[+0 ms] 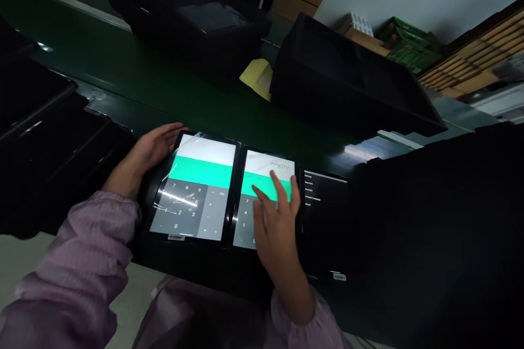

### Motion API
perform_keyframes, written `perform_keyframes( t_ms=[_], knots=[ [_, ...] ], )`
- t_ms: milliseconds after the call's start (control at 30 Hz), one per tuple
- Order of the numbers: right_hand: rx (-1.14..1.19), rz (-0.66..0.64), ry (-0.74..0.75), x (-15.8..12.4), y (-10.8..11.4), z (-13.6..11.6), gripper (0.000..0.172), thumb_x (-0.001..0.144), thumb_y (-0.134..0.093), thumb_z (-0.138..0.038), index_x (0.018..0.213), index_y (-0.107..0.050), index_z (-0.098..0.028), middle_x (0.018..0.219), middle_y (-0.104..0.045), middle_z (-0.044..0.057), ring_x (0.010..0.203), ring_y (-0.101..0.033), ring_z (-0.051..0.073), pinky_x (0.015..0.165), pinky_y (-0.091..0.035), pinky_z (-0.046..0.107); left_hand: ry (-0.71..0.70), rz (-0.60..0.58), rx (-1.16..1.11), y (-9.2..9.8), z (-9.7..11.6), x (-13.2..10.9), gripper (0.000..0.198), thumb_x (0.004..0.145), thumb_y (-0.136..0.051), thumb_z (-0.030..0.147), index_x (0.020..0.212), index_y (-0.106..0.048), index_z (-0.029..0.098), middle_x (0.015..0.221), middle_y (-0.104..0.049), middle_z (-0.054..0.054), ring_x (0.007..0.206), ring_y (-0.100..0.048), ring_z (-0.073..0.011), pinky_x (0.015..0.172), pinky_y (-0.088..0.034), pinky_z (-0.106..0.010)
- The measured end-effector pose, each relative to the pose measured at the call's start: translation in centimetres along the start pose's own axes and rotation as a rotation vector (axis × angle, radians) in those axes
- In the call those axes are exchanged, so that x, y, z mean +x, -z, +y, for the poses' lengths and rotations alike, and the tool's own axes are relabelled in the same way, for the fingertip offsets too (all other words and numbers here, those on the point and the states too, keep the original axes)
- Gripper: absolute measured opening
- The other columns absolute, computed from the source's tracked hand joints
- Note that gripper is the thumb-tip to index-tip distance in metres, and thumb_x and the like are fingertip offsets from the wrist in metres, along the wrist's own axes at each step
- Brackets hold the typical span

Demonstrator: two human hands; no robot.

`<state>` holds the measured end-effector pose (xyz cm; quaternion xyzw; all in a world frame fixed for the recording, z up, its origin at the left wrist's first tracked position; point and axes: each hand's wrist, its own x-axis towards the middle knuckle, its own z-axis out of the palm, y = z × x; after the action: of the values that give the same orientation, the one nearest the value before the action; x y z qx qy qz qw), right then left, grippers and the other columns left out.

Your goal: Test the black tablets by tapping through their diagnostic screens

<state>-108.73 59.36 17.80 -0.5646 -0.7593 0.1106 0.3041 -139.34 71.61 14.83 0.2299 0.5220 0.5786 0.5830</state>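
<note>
Two empty hands | left hand (153,151): fingers open, at left tablet (192,191) 10 o'clock edge | right hand (276,223): fingers spread on right tablet (266,188)

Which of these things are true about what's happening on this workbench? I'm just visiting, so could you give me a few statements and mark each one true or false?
The right hand lies over the screen of the middle tablet. True.

The left tablet shows a calculator keypad under a green band. True.

The left hand is holding the yellow sheet. False: the hand is open at the left tablet's top edge, and the sheet lies away on the green belt.

The third tablet shows a calculator too. False: its screen is dark, with a short list of white text.
</note>
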Motion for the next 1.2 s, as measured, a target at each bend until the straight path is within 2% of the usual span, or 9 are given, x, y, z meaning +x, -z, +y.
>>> perform_keyframes(
  t_ms=[100, 233, 433, 567, 667, 800, 967, 1100, 1200],
  knots=[
    [-0.012, -0.144, 0.037, 0.7, -1.7, -3.0, 0.04, 0.109, -0.041, -0.032, 0.134, -0.069, -0.02, 0.169, -0.034, 0.012, 0.161, -0.005, 0.043, 0.117, -0.039, 0.072, 0.026, -0.016, 0.056, 0.7, 0.2, -0.1, 0.021, 0.089, -0.059, 0.018, 0.102, -0.076, 0.015, 0.101, -0.076, -0.009, 0.102, -0.07, -0.0207, 0.108, -0.049, -0.035],
    [-0.085, -0.223, 0.038, 1.8, -3.6, -5.0, 0.043, 0.108, -0.044, -0.038, 0.141, -0.065, -0.02, 0.173, -0.023, 0.013, 0.159, 0.001, 0.05, 0.118, -0.031, 0.077, 0.047, -0.074, 0.136, 2.2, 0.7, -0.5, 0.025, 0.084, -0.068, 0.02, 0.107, -0.076, 0.018, 0.103, -0.076, -0.009, 0.105, -0.07, -0.0216, 0.108, -0.051, -0.036],
    [-0.16, -0.283, 0.001, 2.8, -4.3, -5.2, 0.042, 0.108, -0.044, -0.033, 0.143, -0.065, -0.023, 0.173, -0.025, 0.01, 0.158, -0.001, 0.053, 0.118, -0.022, 0.081, 0.057, -0.26, 0.365, 3.7, 1.1, -1.3, 0.061, 0.072, -0.087, 0.039, 0.131, -0.072, 0.028, 0.147, -0.064, -0.009, 0.147, -0.048, -0.0319, 0.127, -0.032, -0.045],
    [-0.173, -0.199, -0.037, 2.8, -4.1, -4.7, 0.044, 0.109, -0.039, -0.033, 0.135, -0.071, -0.017, 0.171, -0.029, 0.013, 0.158, -0.001, 0.053, 0.118, -0.023, 0.081, 0.039, -0.349, 0.535, 4.4, 1.3, -1.5, 0.09, 0.069, -0.088, 0.049, 0.152, -0.056, 0.033, 0.165, -0.045, -0.007, 0.157, -0.03, -0.0344, 0.13, -0.023, -0.048],
    [-0.127, -0.224, 0.01, 2.7, -4.3, -4.9, 0.043, 0.109, -0.04, -0.033, 0.137, -0.069, -0.021, 0.173, -0.026, 0.011, 0.159, 0.001, 0.052, 0.118, -0.023, 0.08, 0.062, -0.408, 0.655, 4.8, 1.5, -1.6, 0.116, 0.069, -0.087, 0.054, 0.167, -0.027, 0.035, 0.172, -0.031, -0.009, 0.161, -0.017, -0.0334, 0.129, -0.018, -0.051],
    [-0.111, -0.229, 0.025, 2.7, -4.6, -4.9, 0.04, 0.109, -0.041, -0.032, 0.136, -0.07, -0.023, 0.173, -0.027, 0.009, 0.159, 0.001, 0.051, 0.117, -0.021, 0.083, 0.1, -0.502, 0.729, 5.0, 1.7, -1.9, 0.138, 0.068, -0.087, 0.056, 0.169, 0.005, 0.036, 0.175, -0.017, -0.011, 0.161, -0.009, -0.0328, 0.128, -0.015, -0.055],
    [-0.119, -0.155, 0.023, 2.5, -4.1, -4.6, 0.043, 0.109, -0.038, -0.03, 0.132, -0.071, -0.016, 0.17, -0.032, 0.015, 0.159, -0.002, 0.05, 0.117, -0.024, 0.082, -0.004, -0.637, 0.808, 4.9, 1.6, -2.4, 0.14, 0.07, -0.088, 0.05, 0.169, 0.008, 0.028, 0.177, 0.003, -0.011, 0.161, -0.002, -0.0377, 0.129, -0.016, -0.053],
    [0.002, -0.259, 0.21, 2.1, -4.1, -6.0, 0.038, 0.109, -0.041, -0.032, 0.132, -0.071, -0.024, 0.172, -0.03, 0.006, 0.161, 0.0, 0.043, 0.12, -0.031, 0.074, -0.088, -0.708, 0.888, 5.1, 1.5, -2.4, 0.137, 0.074, -0.086, 0.048, 0.168, 0.011, 0.025, 0.176, 0.009, -0.013, 0.161, 0.0, -0.0388, 0.129, -0.014, -0.053],
    [0.002, -0.335, 0.257, 1.9, -4.6, -7.1, 0.035, 0.107, -0.046, -0.033, 0.132, -0.071, -0.028, 0.172, -0.029, 0.002, 0.161, 0.0, 0.045, 0.12, -0.029, 0.077, -0.078, -0.735, 0.954, 5.1, 1.8, -2.5, 0.138, 0.076, -0.084, 0.051, 0.167, 0.015, 0.021, 0.176, 0.009, -0.015, 0.161, -0.001, -0.0383, 0.129, -0.019, -0.05]
  ],
)
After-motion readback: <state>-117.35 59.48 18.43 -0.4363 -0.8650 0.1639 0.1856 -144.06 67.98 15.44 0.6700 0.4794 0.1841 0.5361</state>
